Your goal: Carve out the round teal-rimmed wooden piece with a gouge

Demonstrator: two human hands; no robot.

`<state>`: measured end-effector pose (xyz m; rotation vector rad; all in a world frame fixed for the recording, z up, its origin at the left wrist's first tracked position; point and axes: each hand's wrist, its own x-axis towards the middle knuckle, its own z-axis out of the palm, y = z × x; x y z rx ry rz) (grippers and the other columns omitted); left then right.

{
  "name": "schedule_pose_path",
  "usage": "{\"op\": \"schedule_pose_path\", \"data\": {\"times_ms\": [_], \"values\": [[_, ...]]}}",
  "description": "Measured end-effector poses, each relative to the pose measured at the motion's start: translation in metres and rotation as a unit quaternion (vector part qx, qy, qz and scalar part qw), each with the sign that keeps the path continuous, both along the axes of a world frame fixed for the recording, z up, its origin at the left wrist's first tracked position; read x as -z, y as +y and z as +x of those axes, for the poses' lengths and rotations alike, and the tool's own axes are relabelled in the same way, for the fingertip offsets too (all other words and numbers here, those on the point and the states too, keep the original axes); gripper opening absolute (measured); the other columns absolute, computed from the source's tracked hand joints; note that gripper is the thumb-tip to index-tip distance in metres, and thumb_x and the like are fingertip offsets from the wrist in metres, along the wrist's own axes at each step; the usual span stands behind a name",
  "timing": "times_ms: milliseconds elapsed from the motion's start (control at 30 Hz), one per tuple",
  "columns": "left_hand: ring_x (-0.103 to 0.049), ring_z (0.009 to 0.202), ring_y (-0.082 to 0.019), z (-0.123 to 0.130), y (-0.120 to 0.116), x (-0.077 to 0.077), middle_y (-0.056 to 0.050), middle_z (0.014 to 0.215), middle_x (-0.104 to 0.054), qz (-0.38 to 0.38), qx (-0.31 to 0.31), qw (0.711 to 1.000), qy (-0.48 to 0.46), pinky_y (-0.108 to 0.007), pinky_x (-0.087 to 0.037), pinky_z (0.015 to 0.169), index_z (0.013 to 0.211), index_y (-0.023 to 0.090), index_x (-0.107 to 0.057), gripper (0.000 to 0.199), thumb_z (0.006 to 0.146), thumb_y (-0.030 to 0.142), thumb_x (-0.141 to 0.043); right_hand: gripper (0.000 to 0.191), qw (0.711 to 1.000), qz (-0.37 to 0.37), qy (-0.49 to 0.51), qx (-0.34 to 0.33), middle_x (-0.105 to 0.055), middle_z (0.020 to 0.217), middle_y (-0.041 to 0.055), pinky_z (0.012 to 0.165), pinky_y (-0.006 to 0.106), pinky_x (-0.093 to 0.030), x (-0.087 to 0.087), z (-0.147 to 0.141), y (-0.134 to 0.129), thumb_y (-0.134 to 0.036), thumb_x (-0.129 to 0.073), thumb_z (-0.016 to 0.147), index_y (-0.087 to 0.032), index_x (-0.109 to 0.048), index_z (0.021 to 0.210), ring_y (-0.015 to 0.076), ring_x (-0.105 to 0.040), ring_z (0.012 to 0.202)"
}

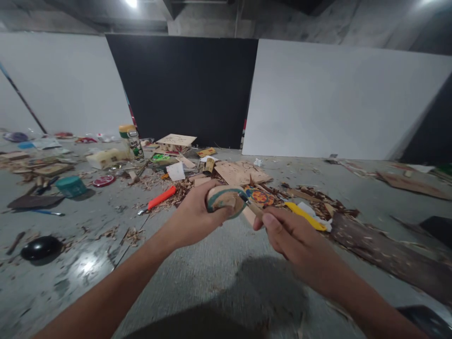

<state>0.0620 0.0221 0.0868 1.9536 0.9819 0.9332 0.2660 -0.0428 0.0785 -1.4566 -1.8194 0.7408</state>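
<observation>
Near the middle of the head view, my left hand [201, 212] is closed around a pale wooden piece [229, 192] with a green painted band along its edge. My right hand [286, 230] pinches the light handle of a thin tool [252, 205]. The tool's dark tip touches or nearly touches the right end of the wooden piece; which of the two is not clear. Just behind the tool lies a round, colourful patterned piece [259, 196] in blue, orange and red.
An orange cutter [161, 198], a teal jar [71, 187], a bottle [132, 142] and a glossy black object [41, 248] are on the left. Wood shavings, a flat wooden board [242, 173], a yellow item [305, 215] and a long dark strip [384, 254] are beyond and right.
</observation>
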Motion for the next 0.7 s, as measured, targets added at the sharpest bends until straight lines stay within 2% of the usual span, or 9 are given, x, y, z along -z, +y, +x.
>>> {"op": "schedule_pose_path", "data": {"times_ms": [133, 200, 300, 367, 433, 500, 600, 700], "values": [[-0.056, 0.068, -0.013, -0.0023, -0.0006, -0.004, -0.001, 0.079, -0.064, 0.041, 0.0, 0.999, 0.022, -0.024, -0.044, 0.057, 0.088, 0.018, -0.067, 0.012, 0.082, 0.027, -0.063, 0.037, 1.0, -0.012, -0.005, -0.009, -0.04, 0.057, -0.0042, 0.052, 0.029, -0.03, 0.0017, -0.0035, -0.0011, -0.042, -0.034, 0.101, -0.022, -0.061, 0.085, 0.0145, -0.041, 0.052], [-0.054, 0.067, -0.013, -0.0027, -0.0015, -0.0062, -0.001, 0.075, -0.062, 0.044, -0.006, 0.999, 0.029, -0.024, -0.041, 0.056, 0.082, 0.017, -0.068, 0.011, 0.081, 0.028, -0.063, 0.039, 0.999, -0.027, 0.025, -0.013, -0.038, 0.055, -0.0051, 0.051, 0.028, -0.03, 0.0019, -0.0046, -0.001, -0.045, -0.034, 0.101, -0.022, -0.061, 0.085, 0.0133, -0.037, 0.05], [-0.054, 0.069, -0.014, -0.0022, -0.0029, -0.0077, -0.001, 0.076, -0.063, 0.048, -0.007, 0.998, 0.029, -0.026, -0.041, 0.058, 0.087, 0.017, -0.07, 0.014, 0.081, 0.028, -0.062, 0.042, 0.992, -0.075, 0.1, -0.032, -0.036, 0.051, -0.0068, 0.046, 0.025, -0.03, 0.0002, -0.0052, -0.0009, -0.051, -0.036, 0.099, -0.021, -0.059, 0.082, 0.0109, -0.032, 0.046], [-0.056, 0.073, -0.015, -0.0016, -0.0035, -0.0072, -0.002, 0.082, -0.066, 0.053, -0.002, 0.998, 0.02, -0.026, -0.043, 0.061, 0.092, 0.018, -0.07, 0.017, 0.081, 0.026, -0.06, 0.044, 0.974, -0.141, 0.172, -0.051, -0.033, 0.047, -0.0089, 0.04, 0.022, -0.027, -0.0013, -0.0057, -0.0009, -0.059, -0.04, 0.095, -0.021, -0.057, 0.081, 0.0089, -0.025, 0.041], [-0.059, 0.079, -0.016, -0.001, -0.0036, -0.0058, -0.002, 0.09, -0.068, 0.051, 0.005, 0.999, 0.009, -0.027, -0.045, 0.065, 0.096, 0.018, -0.07, 0.019, 0.082, 0.024, -0.06, 0.045, 0.943, -0.211, 0.251, -0.06, -0.028, 0.044, -0.0115, 0.035, 0.02, -0.019, -0.0019, -0.0065, -0.001, -0.064, -0.046, 0.09, -0.022, -0.055, 0.079, 0.0067, -0.015, 0.037], [-0.06, 0.081, -0.016, -0.0006, -0.0036, -0.0044, -0.002, 0.093, -0.069, 0.05, 0.006, 0.999, 0.005, -0.027, -0.046, 0.068, 0.098, 0.018, -0.07, 0.02, 0.082, 0.022, -0.059, 0.045, 0.917, -0.249, 0.305, -0.058, -0.026, 0.042, -0.0131, 0.033, 0.018, -0.014, -0.0011, -0.0073, -0.0014, -0.066, -0.052, 0.086, -0.022, -0.053, 0.077, 0.0051, -0.009, 0.036], [-0.06, 0.08, -0.016, 0.0, -0.0039, -0.0035, -0.002, 0.09, -0.069, 0.061, 0.0, 0.998, 0.01, -0.027, -0.046, 0.068, 0.098, 0.018, -0.07, 0.02, 0.081, 0.019, -0.059, 0.044, 0.911, -0.245, 0.327, -0.055, -0.026, 0.041, -0.0133, 0.033, 0.016, -0.013, 0.001, -0.0082, -0.0024, -0.064, -0.056, 0.086, -0.021, -0.053, 0.076, 0.0041, -0.01, 0.036], [-0.062, 0.085, -0.018, 0.0004, -0.0047, -0.0041, -0.003, 0.095, -0.071, 0.068, 0.005, 0.998, 0.006, -0.028, -0.047, 0.07, 0.102, 0.017, -0.071, 0.024, 0.082, 0.018, -0.058, 0.043, 0.913, -0.237, 0.327, -0.058, -0.028, 0.042, -0.013, 0.033, 0.015, -0.013, 0.0017, -0.0087, -0.0033, -0.062, -0.056, 0.087, -0.021, -0.053, 0.075, 0.004, -0.012, 0.036]]}}
